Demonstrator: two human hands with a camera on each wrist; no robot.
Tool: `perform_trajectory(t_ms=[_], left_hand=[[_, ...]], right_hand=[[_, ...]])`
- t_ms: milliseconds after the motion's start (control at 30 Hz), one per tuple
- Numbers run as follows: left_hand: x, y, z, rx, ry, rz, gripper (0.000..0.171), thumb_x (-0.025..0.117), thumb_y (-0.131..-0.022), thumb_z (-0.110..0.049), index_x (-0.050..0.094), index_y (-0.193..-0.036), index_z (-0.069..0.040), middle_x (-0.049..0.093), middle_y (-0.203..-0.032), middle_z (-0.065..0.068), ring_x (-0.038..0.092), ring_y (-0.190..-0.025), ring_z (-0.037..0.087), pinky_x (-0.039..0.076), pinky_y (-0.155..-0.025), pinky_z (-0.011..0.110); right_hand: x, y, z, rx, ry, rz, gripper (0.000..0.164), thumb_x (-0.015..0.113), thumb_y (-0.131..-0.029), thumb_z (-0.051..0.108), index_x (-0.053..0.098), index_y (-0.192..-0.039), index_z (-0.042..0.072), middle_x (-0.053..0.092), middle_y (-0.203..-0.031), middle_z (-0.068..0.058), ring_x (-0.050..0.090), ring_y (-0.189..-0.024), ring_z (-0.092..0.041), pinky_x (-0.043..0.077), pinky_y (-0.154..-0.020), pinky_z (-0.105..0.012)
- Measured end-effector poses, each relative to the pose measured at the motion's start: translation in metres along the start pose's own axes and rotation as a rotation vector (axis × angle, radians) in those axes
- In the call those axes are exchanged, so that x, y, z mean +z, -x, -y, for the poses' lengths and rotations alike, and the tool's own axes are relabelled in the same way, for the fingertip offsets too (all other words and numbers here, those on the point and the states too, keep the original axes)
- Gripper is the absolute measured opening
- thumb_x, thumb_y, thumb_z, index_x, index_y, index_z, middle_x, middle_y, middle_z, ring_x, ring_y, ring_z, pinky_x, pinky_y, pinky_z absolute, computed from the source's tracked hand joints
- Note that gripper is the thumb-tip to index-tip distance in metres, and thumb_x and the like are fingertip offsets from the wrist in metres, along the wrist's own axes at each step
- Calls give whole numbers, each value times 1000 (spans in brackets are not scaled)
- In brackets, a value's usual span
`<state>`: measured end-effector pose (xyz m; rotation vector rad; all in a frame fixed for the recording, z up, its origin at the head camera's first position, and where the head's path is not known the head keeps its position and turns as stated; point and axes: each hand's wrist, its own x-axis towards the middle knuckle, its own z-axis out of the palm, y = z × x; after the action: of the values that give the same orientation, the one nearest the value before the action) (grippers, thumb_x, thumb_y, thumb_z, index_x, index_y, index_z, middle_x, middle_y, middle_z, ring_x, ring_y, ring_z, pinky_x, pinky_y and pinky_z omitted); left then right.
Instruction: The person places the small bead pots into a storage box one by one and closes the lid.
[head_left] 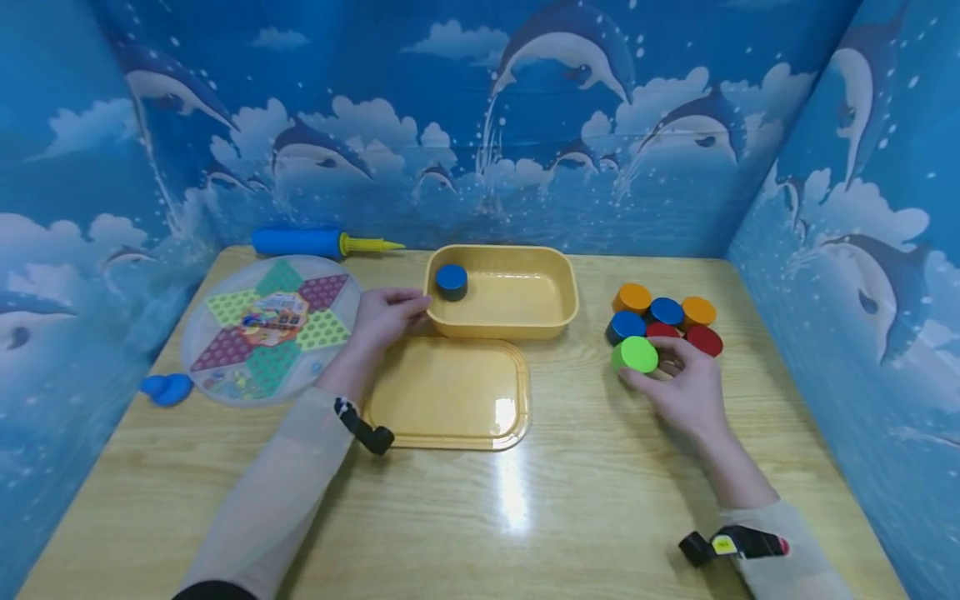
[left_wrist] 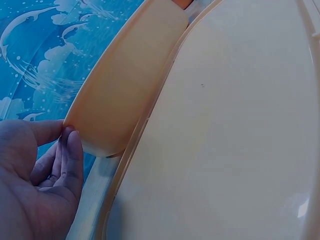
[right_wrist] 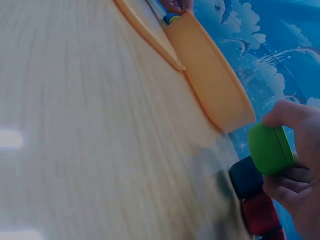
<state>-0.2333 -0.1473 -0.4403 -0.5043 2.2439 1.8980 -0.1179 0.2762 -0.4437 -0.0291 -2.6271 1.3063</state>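
Note:
My right hand (head_left: 681,385) pinches a bright green round block (head_left: 636,355) between thumb and fingers, held beside a cluster of similar blocks. In the right wrist view the green block (right_wrist: 270,149) overlaps a dark blue block (right_wrist: 246,177) and a red one (right_wrist: 260,214). On the left, my left hand (head_left: 387,318) pinches the rim of a yellow plastic box (head_left: 502,325) at its near left corner. A single blue block (head_left: 452,283) sits inside the box at its left end. The matching flat lid (head_left: 450,392) lies in front of the box.
Orange (head_left: 632,297), blue (head_left: 666,312) and dark red (head_left: 704,340) blocks stand together at the right. A round Chinese checkers board (head_left: 272,329) lies left, with a blue pump (head_left: 300,242) behind it and a small blue item (head_left: 167,389) at its edge. Dolphin-printed curtains border the table.

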Motion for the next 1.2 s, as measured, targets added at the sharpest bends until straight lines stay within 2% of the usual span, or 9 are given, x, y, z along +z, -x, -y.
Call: perform_trajectory(t_ms=[167, 400, 533, 633, 733, 867, 933, 1000, 1200], left_hand=[[-1, 0, 0, 7, 7, 3, 35, 79, -99, -21, 72, -128, -2, 69, -121, 14, 72, -103, 23, 62, -87, 29], [-1, 0, 0, -13, -10, -6, 33, 79, -100, -22, 73, -127, -4, 69, -120, 12, 72, -103, 22, 62, -88, 29], [-1, 0, 1, -14, -20, -6, 33, 78, -100, -23, 73, -127, -5, 70, -119, 11, 72, -103, 22, 62, -88, 29], [-1, -1, 2, 0, -16, -3, 33, 79, -99, -24, 73, -126, -5, 71, -119, 11, 72, -102, 22, 62, -88, 30], [-2, -2, 2, 8, -15, -5, 33, 80, -99, -24, 74, -125, -5, 71, -119, 12, 72, -102, 22, 62, -87, 30], [-2, -2, 2, 8, -10, -4, 34, 80, -98, -23, 74, -125, -4, 70, -119, 12, 73, -102, 22, 62, -87, 30], [-2, -2, 2, 5, -9, 1, 34, 80, -98, -23, 73, -126, -4, 70, -119, 12, 73, -103, 22, 62, -87, 30], [-2, -2, 2, 2, -9, 3, 34, 80, -99, -24, 73, -126, -4, 70, -119, 12, 73, -103, 22, 62, -87, 30], [-1, -1, 0, -5, 1, 6, 34, 80, -98, -22, 73, -126, -5, 69, -120, 12, 73, -103, 22, 63, -86, 29]], right_hand=[[-3, -9, 11, -23, -27, 36, 59, 93, -85, 18, 64, -131, -6, 68, -127, -19, 67, -113, -33, 52, -88, -9], [-5, -24, 23, -88, 9, 65, 60, 91, -87, 21, 66, -135, -4, 68, -128, -19, 69, -112, -35, 53, -84, -9], [-8, -33, 35, -78, 27, 88, 62, 90, -88, 27, 66, -137, -2, 67, -130, -19, 69, -114, -34, 53, -84, -8], [-6, -42, 44, -79, 34, 115, 64, 90, -88, 29, 65, -138, -1, 67, -131, -19, 69, -115, -34, 57, -87, -15], [-1, -52, 53, -96, 39, 145, 63, 89, -89, 29, 65, -139, -1, 67, -132, -18, 68, -116, -32, 61, -93, -29], [8, -64, 62, -111, 40, 179, 65, 88, -90, 29, 63, -141, -2, 67, -135, -19, 67, -118, -33, 59, -99, -48], [12, -70, 66, -109, 33, 190, 66, 88, -90, 30, 62, -143, -1, 66, -136, -19, 65, -120, -34, 57, -101, -52], [16, -76, 70, -108, 23, 197, 67, 88, -90, 30, 61, -144, 0, 66, -137, -19, 64, -120, -33, 57, -101, -54], [30, -92, 79, -120, -34, 239, 64, 88, -90, 30, 63, -143, 2, 67, -136, -15, 66, -119, -29, 59, -99, -47]])
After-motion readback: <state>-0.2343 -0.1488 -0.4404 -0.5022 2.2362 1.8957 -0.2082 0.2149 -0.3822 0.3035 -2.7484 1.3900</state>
